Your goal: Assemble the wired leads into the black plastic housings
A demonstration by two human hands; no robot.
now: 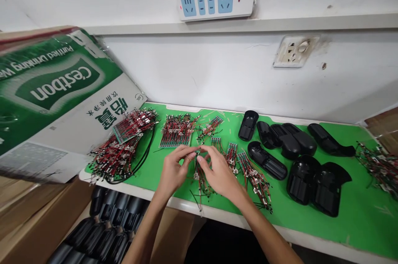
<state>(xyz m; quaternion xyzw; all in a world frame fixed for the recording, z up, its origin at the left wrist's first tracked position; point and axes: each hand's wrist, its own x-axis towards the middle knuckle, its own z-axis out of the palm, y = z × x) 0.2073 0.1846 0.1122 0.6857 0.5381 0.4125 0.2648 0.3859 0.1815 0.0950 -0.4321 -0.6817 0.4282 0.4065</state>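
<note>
At the middle of the green table mat [224,214], my left hand [174,168] and my right hand [219,170] meet fingertip to fingertip. Both are closed on a small green circuit board [197,153], mostly hidden by the fingers. Red and black wires [200,179] hang from it or lie just beneath it. Right beside my right hand are wired board strips [231,154] and a longer wired bundle [255,177]. Behind my hands lie a wide wired board panel [176,131] and a smaller wired strip [211,127].
A big wired heap [120,147] lies at the left, by a green and white carton [62,102]. Black plastic shells [301,179] cover the right part, with more wires [377,168] beyond. More shells [107,226] fill a box below left. A power strip [217,2] is on the wall.
</note>
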